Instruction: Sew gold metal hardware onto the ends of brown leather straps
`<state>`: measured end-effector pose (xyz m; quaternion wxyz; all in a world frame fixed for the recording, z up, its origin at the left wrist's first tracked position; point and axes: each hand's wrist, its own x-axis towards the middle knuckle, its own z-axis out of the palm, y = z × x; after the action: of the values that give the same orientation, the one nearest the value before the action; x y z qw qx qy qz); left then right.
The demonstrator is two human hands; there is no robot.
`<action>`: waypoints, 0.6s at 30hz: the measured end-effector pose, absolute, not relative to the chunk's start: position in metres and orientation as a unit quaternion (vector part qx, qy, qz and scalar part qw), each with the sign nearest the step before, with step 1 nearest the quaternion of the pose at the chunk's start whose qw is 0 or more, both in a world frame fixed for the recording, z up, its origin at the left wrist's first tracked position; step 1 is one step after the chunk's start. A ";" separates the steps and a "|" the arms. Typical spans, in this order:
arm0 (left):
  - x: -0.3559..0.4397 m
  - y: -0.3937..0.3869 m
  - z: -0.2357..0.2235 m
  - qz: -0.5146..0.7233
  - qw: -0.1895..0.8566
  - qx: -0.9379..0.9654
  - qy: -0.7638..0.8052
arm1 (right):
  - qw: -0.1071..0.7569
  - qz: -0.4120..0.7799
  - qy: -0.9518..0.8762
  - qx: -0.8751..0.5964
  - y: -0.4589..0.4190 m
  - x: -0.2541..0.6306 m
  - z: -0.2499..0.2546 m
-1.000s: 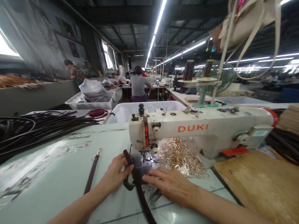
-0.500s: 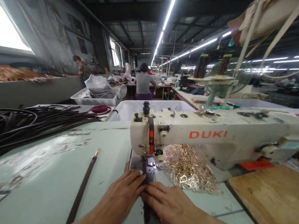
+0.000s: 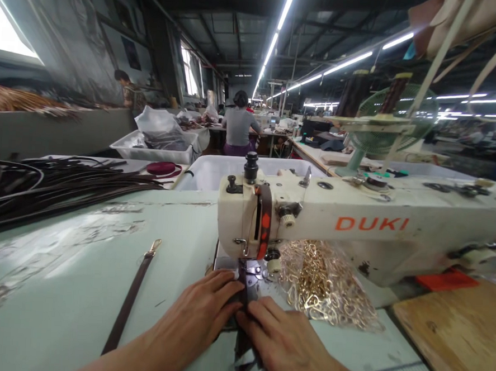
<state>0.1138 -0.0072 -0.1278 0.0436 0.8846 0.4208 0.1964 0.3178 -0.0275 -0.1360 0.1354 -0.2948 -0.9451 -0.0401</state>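
Observation:
A dark brown strap (image 3: 242, 337) runs lengthwise beneath the head of the white sewing machine (image 3: 307, 211), where it passes under the needle area. My left hand (image 3: 207, 301) lies along its left side, fingers bent and pressed onto the strap just in front of the metal plate. On the other side my right hand (image 3: 279, 328) grips the strap with closed fingers, slightly nearer to me. The fingertips of both hands almost meet and hide part of the strap. To the left, a finished-looking brown strap with a gold snap hook (image 3: 154, 248) rests on the pale green table.
A clear plastic bag of gold hooks (image 3: 315, 287) lies under the machine arm. At the right is a wooden board (image 3: 453, 327). Many dark straps (image 3: 62, 196) are heaped at the left; a white bin (image 3: 207, 163) stands behind the machine. A seated person (image 3: 239, 129) works farther off.
The view has shifted, so the machine sits a little more to the right. My hands stay at the strap; the right fingers look more bent, and more of the strap shows below them.

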 end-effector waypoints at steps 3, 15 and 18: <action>0.108 -0.007 -0.128 0.190 0.068 0.887 0.414 | 0.147 -0.049 -0.946 -0.286 -0.027 0.320 -0.136; 0.108 -0.010 -0.127 0.188 0.050 0.892 0.409 | 0.210 -0.076 -0.936 -0.273 -0.025 0.323 -0.145; 0.105 -0.012 -0.133 0.177 0.043 0.892 0.414 | 0.196 -0.065 -0.940 -0.271 -0.024 0.323 -0.144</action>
<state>0.1053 -0.0118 -0.1329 0.0430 0.8916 0.4143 0.1774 0.3231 -0.0241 -0.1438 0.1963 -0.2708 -0.9401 -0.0654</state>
